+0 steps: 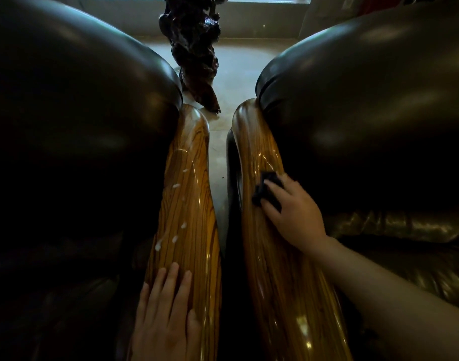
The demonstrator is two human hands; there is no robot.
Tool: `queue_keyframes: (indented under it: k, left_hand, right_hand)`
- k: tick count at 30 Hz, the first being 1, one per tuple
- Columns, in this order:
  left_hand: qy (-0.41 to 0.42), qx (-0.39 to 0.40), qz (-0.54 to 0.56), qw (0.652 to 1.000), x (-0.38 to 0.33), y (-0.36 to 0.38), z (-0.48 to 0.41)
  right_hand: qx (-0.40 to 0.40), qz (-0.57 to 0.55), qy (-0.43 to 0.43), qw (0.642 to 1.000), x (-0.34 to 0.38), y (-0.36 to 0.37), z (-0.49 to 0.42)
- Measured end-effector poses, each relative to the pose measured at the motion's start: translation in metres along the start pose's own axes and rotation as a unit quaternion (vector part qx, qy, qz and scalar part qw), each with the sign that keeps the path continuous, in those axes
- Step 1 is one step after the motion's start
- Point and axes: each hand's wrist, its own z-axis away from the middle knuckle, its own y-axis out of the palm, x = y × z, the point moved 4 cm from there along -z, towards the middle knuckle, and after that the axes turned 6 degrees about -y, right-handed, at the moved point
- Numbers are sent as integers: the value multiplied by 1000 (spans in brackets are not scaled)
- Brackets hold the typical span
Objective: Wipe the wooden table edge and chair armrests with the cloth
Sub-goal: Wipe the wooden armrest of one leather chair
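Two glossy striped wooden armrests run side by side away from me. My right hand (296, 209) presses a small dark cloth (266, 190) onto the right armrest (259, 147), about halfway along it. On the near end of the left armrest (189, 178), my left hand (165, 313) lies flat with its fingers spread and holds nothing. Several whitish droplets (175, 239) dot the left armrest beyond my fingers.
Dark leather chair cushions bulge at the left (74, 105) and right (374, 95). A narrow gap with pale floor (236, 74) separates the armrests. A dark gnarled wood carving (194, 53) stands on the floor beyond them, below a window.
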Motion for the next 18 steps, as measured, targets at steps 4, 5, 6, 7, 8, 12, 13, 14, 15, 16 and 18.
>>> queue_keyframes:
  k: [4,5,6,7,8,12,13,14,15,16,18]
  left_hand:
    - [7,9,-1,1000,0,-1,-2]
    - [7,9,1,1000,1,-1,-4]
    - [6,7,4,1000,1,-1,-5]
    - [5,6,9,1000,0,-2,-6]
    - [5,6,15,1000,0,-2,-7]
    - [3,13,-10,1000,-8,-9,-6]
    - [-3,14,-18,1000,-9,-10,-6]
    - [-11,18,-24,999,-9,-10,-6]
    - [-17,22,-27,999,-8,-10,-6]
    - [-19,24,-28,999,-7,-10,-5]
    - [-13,27,-30,999,-6,-8,-4]
  right_hand:
    - [-4,40,129,991,-11,9,-77]
    - [-2,46,136,990,-12,11,-91]
    - [-2,51,127,991,-11,11,-102]
    - [-5,52,109,993,-8,11,-109]
    - [-11,45,85,995,-3,10,-112]
    - [3,-17,-64,998,22,7,-51]
    - [30,-26,-124,992,26,4,-26]
    - [59,-29,-182,981,25,2,-8]
    - [73,-26,-220,972,18,0,-1]
    - [69,-21,-224,972,10,0,-6]
    - [13,-10,-118,993,-2,-1,-41]
